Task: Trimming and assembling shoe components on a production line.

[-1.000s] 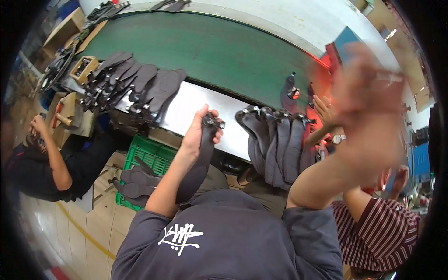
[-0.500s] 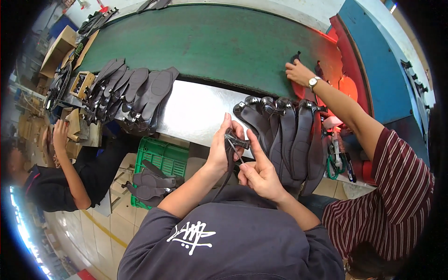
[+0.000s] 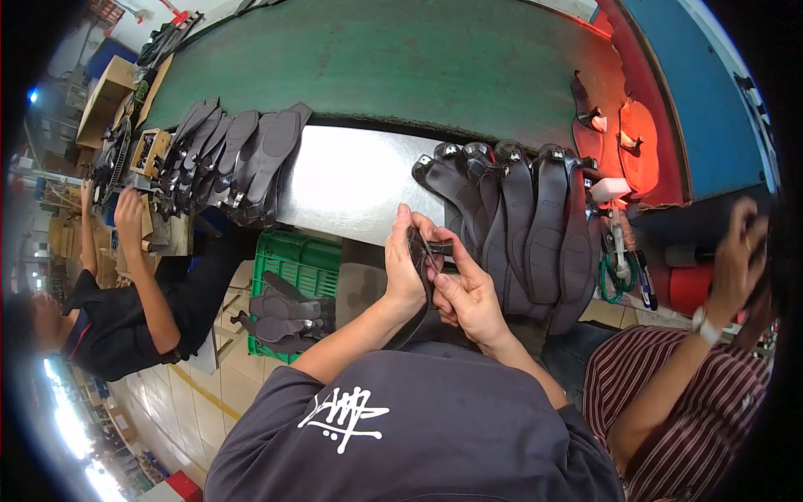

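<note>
Steel plate (image 3: 355, 171): landmark, head view (sole view). Borders the near edge of the green belt (image 3: 401, 71).
Dark sole: between the person's two hands, off the near side of the plate, toward its right end. Black fitting (image 3: 441, 248) uppermost, sole body below, partly hidden behind the wrists.
Left hand (image 3: 405, 272): grasping the sole from its left, thumb up along the fitting. Probably the steadying side.
Right hand (image 3: 470, 305): pinching at the fitting, thumb against forefinger. Likely the finer grip, leaving the left to carry the weight. Thin strip at the fingertips: strap or tool, can't tell.
Sole row (image 3: 544, 238): right of the plate, overlapping side by side, fittings toward the belt, flat ends toward the person. Probably laid that way so each fitting stays exposed and easy to grab.
Sole pile (image 3: 238, 159): left of the plate, bunched, fittings mostly nearside.
Green crate (image 3: 294, 253): below the plate's left end, more soles (image 3: 284, 322) in it; likely handy at knee level.
Red-lit pieces (image 3: 636, 159): beyond the plate's right end, on the belt.
Co-workers: one hand (image 3: 130, 217) left of the plate, another (image 3: 738, 261) well right; grasp unclear on both.
</note>
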Available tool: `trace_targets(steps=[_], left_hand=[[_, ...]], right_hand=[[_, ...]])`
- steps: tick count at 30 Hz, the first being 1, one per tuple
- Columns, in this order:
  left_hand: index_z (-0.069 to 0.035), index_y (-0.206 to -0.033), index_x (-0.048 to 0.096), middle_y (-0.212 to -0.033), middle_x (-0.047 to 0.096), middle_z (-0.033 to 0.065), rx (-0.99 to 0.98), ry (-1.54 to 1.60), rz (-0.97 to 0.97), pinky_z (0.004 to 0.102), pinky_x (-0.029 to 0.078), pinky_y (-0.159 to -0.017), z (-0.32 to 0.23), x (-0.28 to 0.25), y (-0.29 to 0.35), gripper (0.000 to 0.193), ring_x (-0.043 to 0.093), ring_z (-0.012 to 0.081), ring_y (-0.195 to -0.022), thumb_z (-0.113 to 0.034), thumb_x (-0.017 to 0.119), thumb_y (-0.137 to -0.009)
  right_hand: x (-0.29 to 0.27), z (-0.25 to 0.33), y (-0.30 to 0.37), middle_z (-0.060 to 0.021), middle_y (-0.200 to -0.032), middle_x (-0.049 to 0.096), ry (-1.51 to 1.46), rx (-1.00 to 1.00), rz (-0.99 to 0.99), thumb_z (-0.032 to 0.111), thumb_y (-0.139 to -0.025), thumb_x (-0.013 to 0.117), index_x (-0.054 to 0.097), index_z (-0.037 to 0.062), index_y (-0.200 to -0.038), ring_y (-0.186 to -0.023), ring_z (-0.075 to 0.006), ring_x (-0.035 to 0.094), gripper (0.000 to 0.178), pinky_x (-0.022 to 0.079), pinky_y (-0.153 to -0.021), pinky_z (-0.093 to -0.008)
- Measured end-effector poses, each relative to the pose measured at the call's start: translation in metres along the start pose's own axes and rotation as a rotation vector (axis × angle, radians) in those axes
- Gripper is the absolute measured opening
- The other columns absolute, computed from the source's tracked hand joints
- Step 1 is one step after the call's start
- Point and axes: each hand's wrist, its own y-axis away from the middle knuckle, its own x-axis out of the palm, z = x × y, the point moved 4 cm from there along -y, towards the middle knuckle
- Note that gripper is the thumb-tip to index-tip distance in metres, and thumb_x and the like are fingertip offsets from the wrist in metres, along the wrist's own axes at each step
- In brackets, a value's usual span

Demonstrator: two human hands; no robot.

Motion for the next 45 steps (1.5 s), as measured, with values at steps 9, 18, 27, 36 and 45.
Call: trace_targets(steps=[9,18,27,36,45], left_hand=[[-0.013,-0.072,0.043,-0.058,0.049,0.0015,-0.076,0.028,0.002,0.0215,0.032,-0.037,0.002,-0.007,-0.002,0.045,0.035,0.0076,-0.037,-0.045,0.032,-0.101],[-0.014,-0.074,0.041,-0.053,0.043,-0.0012,-0.115,0.137,0.051,0.0224,0.029,-0.035,0.007,-0.009,-0.004,0.042,0.034,0.0082,-0.037,-0.046,0.034,-0.1],[-0.009,-0.078,0.042,-0.065,0.047,0.0026,0.135,-0.032,0.071,0.0211,0.032,-0.038,-0.001,-0.013,-0.003,0.045,0.039,0.0077,-0.043,-0.045,0.029,-0.102],[-0.016,-0.076,0.041,-0.051,0.041,0.0004,-0.218,0.209,0.266,0.0232,0.027,-0.03,0.011,-0.005,-0.011,0.041,0.033,0.0112,-0.03,-0.049,0.034,-0.1],[-0.013,-0.08,0.048,-0.061,0.051,-0.0009,-0.492,0.042,0.35,0.0211,0.031,-0.033,0.016,0.022,-0.009,0.05,0.044,0.0095,-0.037,-0.061,0.041,-0.093]], right_hand=[[0.008,0.008,-0.002,0.0022,-0.059,0.042,-0.012,0.032,-0.052,0.014,-0.099,0.05,0.027,0.0176,-0.149,-0.048,-0.0043,0.035,0.055,0.03,-0.041,-0.0184],[0.011,0.015,-0.001,0.0021,-0.058,0.041,0.025,0.116,0.083,0.013,-0.099,0.049,0.017,0.0196,-0.152,-0.045,-0.0036,0.033,0.062,0.029,-0.04,-0.0182],[0.012,0.009,0.003,0.0037,-0.059,0.038,-0.113,0.169,0.087,0.015,-0.099,0.05,0.018,0.0219,-0.151,-0.046,-0.0036,0.031,0.062,0.028,-0.041,-0.0176],[-0.013,0.037,-0.005,0.0029,-0.063,0.044,0.016,0.024,-0.01,0.01,-0.099,0.047,0.046,0.0023,-0.136,-0.05,-0.0029,0.041,0.038,0.035,-0.045,-0.0182],[0.0,0.084,0.005,-0.0099,-0.089,0.064,0.849,-0.688,-0.209,-0.004,-0.08,0.068,0.064,-0.0018,-0.104,-0.065,-0.0124,0.066,0.025,0.052,-0.057,-0.0255]])
